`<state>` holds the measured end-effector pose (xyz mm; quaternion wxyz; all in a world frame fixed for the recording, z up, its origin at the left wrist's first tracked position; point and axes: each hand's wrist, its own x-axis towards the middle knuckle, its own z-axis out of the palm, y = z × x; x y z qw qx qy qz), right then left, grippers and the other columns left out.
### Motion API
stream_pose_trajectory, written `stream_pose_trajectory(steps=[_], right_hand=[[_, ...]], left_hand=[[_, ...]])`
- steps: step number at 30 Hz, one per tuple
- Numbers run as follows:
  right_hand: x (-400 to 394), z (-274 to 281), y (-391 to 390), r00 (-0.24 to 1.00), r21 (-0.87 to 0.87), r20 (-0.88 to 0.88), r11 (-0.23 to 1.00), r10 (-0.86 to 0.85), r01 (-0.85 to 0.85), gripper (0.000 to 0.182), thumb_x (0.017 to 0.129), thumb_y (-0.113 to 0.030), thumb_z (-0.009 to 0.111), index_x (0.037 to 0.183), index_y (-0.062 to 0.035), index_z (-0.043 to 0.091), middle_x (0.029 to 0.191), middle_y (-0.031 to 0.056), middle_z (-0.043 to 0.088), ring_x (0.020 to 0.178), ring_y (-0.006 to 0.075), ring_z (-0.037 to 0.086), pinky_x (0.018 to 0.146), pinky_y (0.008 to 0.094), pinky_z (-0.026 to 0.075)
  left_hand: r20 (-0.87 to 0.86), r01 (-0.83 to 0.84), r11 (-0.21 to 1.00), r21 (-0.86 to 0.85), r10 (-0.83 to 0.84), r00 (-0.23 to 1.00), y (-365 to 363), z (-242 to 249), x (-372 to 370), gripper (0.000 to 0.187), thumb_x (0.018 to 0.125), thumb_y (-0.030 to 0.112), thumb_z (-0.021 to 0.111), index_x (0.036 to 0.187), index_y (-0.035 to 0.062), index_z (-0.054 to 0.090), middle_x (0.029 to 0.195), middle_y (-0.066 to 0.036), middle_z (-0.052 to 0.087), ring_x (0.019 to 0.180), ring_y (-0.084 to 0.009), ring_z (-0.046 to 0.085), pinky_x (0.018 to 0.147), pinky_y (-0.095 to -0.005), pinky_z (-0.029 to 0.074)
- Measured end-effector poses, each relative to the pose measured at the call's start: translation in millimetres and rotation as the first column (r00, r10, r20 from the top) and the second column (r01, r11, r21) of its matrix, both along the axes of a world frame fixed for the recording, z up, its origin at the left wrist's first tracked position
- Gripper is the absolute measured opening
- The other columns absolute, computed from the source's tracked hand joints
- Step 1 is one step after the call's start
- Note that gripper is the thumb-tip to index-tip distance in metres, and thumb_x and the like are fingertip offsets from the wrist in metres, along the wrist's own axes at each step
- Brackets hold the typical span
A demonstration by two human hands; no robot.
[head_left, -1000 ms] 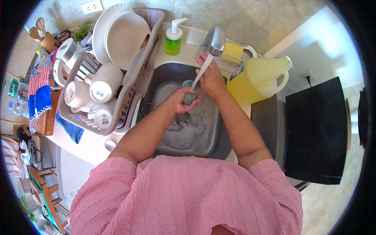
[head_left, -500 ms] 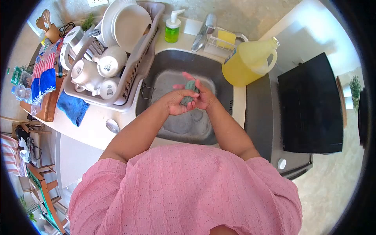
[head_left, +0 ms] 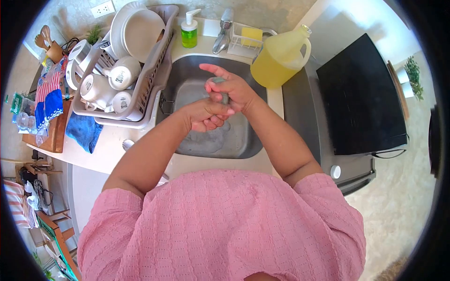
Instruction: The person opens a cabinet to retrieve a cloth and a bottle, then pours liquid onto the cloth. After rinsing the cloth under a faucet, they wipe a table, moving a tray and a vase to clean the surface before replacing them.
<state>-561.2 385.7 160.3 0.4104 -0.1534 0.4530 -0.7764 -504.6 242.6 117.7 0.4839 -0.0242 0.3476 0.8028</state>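
Observation:
Both of my hands are together over the dark sink (head_left: 255,136). A crumpled grey-green scouring pad (head_left: 224,98) is squeezed between them, mostly covered by fingers. My left hand (head_left: 206,115) is closed around its lower end, thumb pointing right. My right hand (head_left: 233,92) wraps the upper part, with the index finger stretched out to the left. Wet patches show on the basin floor beneath them.
Left of the sink stands a dish rack (head_left: 152,63) with plates and mugs. Behind are a green soap bottle (head_left: 189,35), the faucet (head_left: 224,30) and a yellow sponge (head_left: 251,36) in a caddy. A large jug of yellow liquid (head_left: 276,58) stands at the right rim.
My hands have twisted around the scouring pad. The right hand has turned palm-down above the left, and more of the pad is covered. The view has shifted slightly.

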Motion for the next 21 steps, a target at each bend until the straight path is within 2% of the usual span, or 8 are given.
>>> stream_pose_trajectory(steps=[2,5,9,11,12,14,19,21], right_hand=[[1,1,1,1.0,0.063,-0.017,0.998,0.021,-0.02,0.051,0.084,-0.004,0.061,0.131,-0.0093,0.044,0.08,0.0043,0.054,0.06,0.0087,0.043,0.056,0.0211,0.038],[3,-12,-2,0.995,0.229,-0.094,0.973,-0.018,0.04,0.039,0.086,-0.007,0.058,0.123,-0.0097,0.048,0.071,-0.0001,0.048,0.056,0.0067,0.037,0.051,0.0202,0.033],[8,-63,-2,0.964,0.275,-0.057,0.924,-0.261,0.266,0.021,0.088,-0.008,0.054,0.109,-0.0095,0.051,0.067,-0.0026,0.043,0.053,0.0074,0.036,0.046,0.0228,0.03],[14,-95,-3,0.936,0.287,-0.033,0.894,-0.351,0.345,0.017,0.088,-0.008,0.053,0.105,-0.0095,0.053,0.067,-0.0022,0.044,0.052,0.0082,0.037,0.045,0.0247,0.03],[17,-116,-2,0.891,0.268,0.005,0.859,-0.455,0.437,0.018,0.088,-0.008,0.052,0.106,-0.01,0.053,0.066,-0.0022,0.045,0.052,0.0086,0.037,0.045,0.0248,0.031],[24,-139,-2,0.841,0.254,0.046,0.821,-0.538,0.511,0.018,0.088,-0.008,0.052,0.106,-0.0105,0.054,0.066,-0.0022,0.045,0.052,0.009,0.038,0.045,0.0249,0.031],[51,-189,5,0.547,0.483,0.333,0.637,-0.768,0.6,0.012,0.091,-0.011,0.046,0.101,-0.0109,0.053,0.06,-0.0035,0.041,0.047,0.0095,0.035,0.04,0.024,0.027],[38,-212,15,0.56,0.429,0.41,0.695,-0.719,0.578,0.011,0.092,-0.012,0.046,0.1,-0.0106,0.053,0.06,-0.003,0.041,0.047,0.0101,0.036,0.041,0.0248,0.029]], left_hand=[[-0.12,-0.033,0.974,-0.226,0.006,0.993,12,11,1,0.021,0.08,0.019,0.07,0.076,0.0145,0.05,0.062,0.006,0.038,0.048,-0.0017,0.033,0.038,-0.017,0.019],[-0.168,-0.098,0.92,-0.379,0.036,0.985,25,5,5,0.018,0.079,0.015,0.067,0.074,0.015,0.049,0.06,0.006,0.036,0.045,-0.0028,0.029,0.038,-0.0196,0.017],[-0.27,-0.189,0.786,-0.588,0.029,0.962,40,-40,4,0.008,0.077,0.014,0.063,0.076,0.0098,0.056,0.06,0.0,0.046,0.042,-0.01,0.038,0.035,-0.0276,0.026],[-0.457,-0.346,0.332,-0.878,-0.362,0.812,49,-36,16,0.013,0.076,0.014,0.062,0.085,0.0043,0.064,0.073,-0.011,0.063,0.055,-0.0243,0.06,0.046,-0.0391,0.045],[-0.453,-0.347,0.325,-0.88,-0.351,0.819,48,-57,16,0.013,0.076,0.014,0.062,0.085,0.0043,0.064,0.073,-0.011,0.063,0.055,-0.0243,0.06,0.046,-0.0391,0.045],[-0.491,-0.544,0.17,-0.822,-0.694,0.527,48,-115,10,0.02,0.078,0.017,0.061,0.092,0.0045,0.069,0.096,-0.017,0.068,0.084,-0.0325,0.067,0.07,-0.0433,0.053],[-0.293,-0.431,0.007,-0.903,-0.741,0.603,54,-94,42,0.021,0.08,0.015,0.057,0.095,0.0088,0.07,0.104,-0.015,0.067,0.097,-0.0319,0.065,0.081,-0.0415,0.051],[-0.269,-0.428,-0.028,-0.903,-0.741,0.615,58,-97,45,0.022,0.081,0.016,0.056,0.096,0.009,0.07,0.104,-0.015,0.067,0.097,-0.0316,0.065,0.081,-0.0414,0.052]])
